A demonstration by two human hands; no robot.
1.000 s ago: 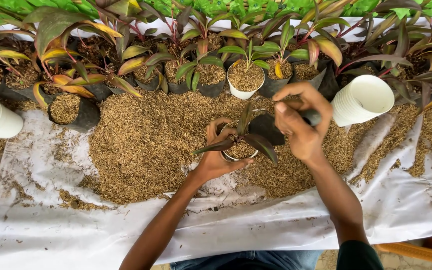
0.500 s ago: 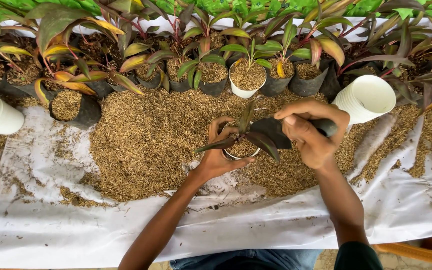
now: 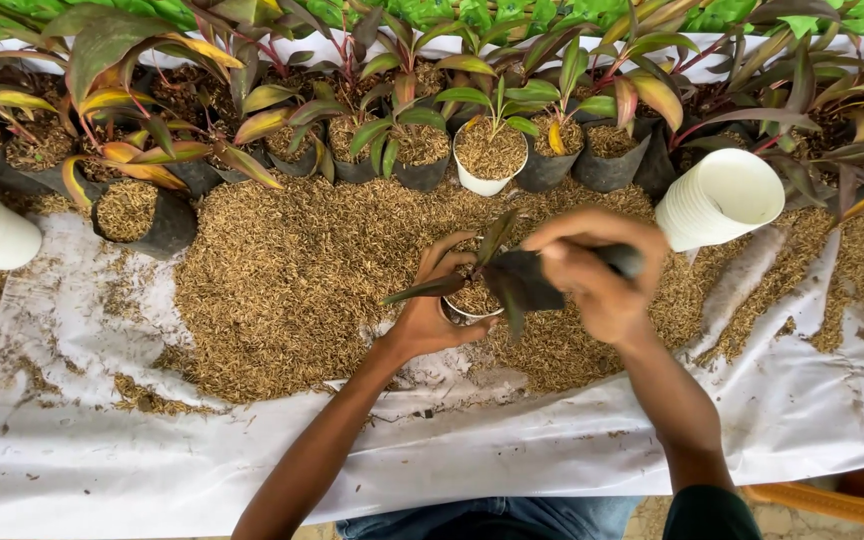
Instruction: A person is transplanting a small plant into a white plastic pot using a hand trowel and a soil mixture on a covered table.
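Two hands, left hand (image 3: pixel 430 318), right hand (image 3: pixel 602 285), one potted seedling (image 3: pixel 472 295)

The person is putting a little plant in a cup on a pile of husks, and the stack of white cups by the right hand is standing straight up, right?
Not quite. The head view shows the stack of white cups lying on its side, its open mouth toward the camera. The rest holds: the left hand steadies the cup with the little plant on the husks, and the stack lies by the right hand.
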